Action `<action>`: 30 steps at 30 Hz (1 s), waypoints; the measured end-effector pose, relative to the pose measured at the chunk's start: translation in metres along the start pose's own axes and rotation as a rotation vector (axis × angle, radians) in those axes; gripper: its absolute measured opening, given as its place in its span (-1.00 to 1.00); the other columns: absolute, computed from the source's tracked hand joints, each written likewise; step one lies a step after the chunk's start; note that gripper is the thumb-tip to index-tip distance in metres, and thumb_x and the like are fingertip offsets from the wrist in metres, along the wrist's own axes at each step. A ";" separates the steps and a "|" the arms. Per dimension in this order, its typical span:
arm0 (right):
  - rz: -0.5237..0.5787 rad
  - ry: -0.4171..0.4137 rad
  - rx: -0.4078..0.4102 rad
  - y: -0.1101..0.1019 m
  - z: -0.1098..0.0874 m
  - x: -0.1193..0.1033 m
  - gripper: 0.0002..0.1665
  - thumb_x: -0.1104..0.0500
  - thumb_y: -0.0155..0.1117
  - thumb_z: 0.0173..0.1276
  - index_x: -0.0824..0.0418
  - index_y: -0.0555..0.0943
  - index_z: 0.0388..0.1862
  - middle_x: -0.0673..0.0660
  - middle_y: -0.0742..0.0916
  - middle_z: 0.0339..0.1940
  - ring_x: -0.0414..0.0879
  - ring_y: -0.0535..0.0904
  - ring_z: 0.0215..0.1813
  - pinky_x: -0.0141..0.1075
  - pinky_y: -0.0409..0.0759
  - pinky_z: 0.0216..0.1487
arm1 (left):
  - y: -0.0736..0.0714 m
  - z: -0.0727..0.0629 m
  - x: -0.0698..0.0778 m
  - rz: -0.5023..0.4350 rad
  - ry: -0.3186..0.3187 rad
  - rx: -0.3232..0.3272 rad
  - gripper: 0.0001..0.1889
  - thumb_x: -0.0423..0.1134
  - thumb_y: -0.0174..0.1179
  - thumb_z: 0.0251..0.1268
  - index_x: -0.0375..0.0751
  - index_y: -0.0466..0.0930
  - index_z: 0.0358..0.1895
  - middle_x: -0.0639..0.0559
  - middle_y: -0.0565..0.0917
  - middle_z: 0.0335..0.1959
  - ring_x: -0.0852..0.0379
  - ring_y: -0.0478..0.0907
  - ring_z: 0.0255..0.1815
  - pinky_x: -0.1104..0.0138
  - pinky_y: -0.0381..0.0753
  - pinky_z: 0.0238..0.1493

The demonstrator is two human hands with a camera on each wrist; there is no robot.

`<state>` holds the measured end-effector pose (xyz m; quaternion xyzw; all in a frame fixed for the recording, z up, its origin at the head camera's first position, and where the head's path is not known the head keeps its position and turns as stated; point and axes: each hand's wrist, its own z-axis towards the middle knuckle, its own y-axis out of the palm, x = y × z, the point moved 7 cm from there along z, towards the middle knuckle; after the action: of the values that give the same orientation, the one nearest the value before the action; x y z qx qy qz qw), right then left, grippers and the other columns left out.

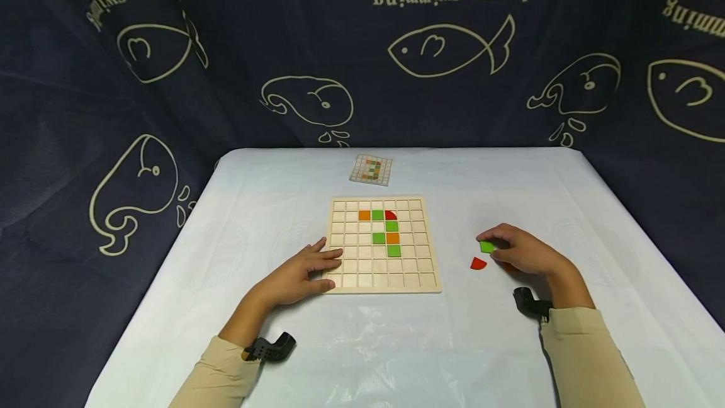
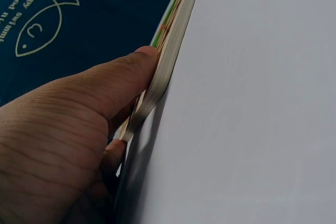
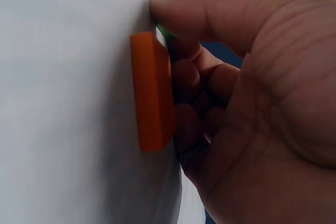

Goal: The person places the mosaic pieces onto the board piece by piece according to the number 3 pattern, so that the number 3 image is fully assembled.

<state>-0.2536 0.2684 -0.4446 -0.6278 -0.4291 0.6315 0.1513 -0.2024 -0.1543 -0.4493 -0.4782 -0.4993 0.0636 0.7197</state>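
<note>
My left hand (image 1: 303,274) rests on the left edge of a wooden grid board (image 1: 404,279), fingers spread, its thumb (image 2: 137,69) at the near edge. Several orange, green and red tiles lie in the board's cells, including a red quarter-round tile (image 1: 390,215) and an orange square tile (image 1: 393,238). To the board's right, my right hand (image 1: 523,250) pinches a green tile (image 1: 486,247) between thumb and forefinger, close over the table. In the right wrist view an orange tile (image 3: 150,93) lies under that hand, which hides it from the head view.
A loose red quarter-round tile (image 1: 478,264) lies on the table just left of the right thumb. Beyond the board is a small pattern card (image 1: 371,170) showing a grid with coloured shapes. Dark fabric (image 1: 317,30) with fish drawings hangs behind the white table (image 1: 396,351).
</note>
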 end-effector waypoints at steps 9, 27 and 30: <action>-0.005 0.013 0.014 0.000 0.000 0.003 -0.61 0.38 0.23 0.34 0.25 0.64 0.15 0.23 0.60 0.07 0.11 0.47 0.05 0.02 0.49 0.13 | 0.000 -0.001 -0.001 -0.006 0.004 0.005 -0.46 -0.06 0.33 0.32 -0.18 0.55 0.31 0.10 0.39 0.44 -0.12 -0.07 0.59 -0.13 -0.12 0.51; -0.004 -0.027 0.028 -0.001 -0.002 0.002 -0.62 0.37 0.25 0.35 0.28 0.63 0.15 0.18 0.62 0.01 0.06 0.48 0.00 -0.05 0.51 0.07 | -0.001 0.000 0.000 -0.017 0.004 0.007 -0.47 -0.09 0.34 0.31 -0.19 0.56 0.30 0.09 0.40 0.44 -0.12 -0.07 0.59 -0.13 -0.13 0.52; -0.004 -0.033 0.026 -0.001 -0.002 0.003 -0.62 0.37 0.25 0.35 0.28 0.63 0.15 0.18 0.62 0.01 0.05 0.48 0.00 -0.06 0.50 0.06 | -0.001 0.000 0.000 -0.018 0.005 0.006 -0.46 -0.09 0.34 0.31 -0.19 0.55 0.31 0.09 0.39 0.44 -0.13 -0.08 0.59 -0.13 -0.13 0.51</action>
<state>-0.2529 0.2716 -0.4451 -0.6145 -0.4246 0.6470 0.1534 -0.2028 -0.1550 -0.4487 -0.4717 -0.5018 0.0572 0.7228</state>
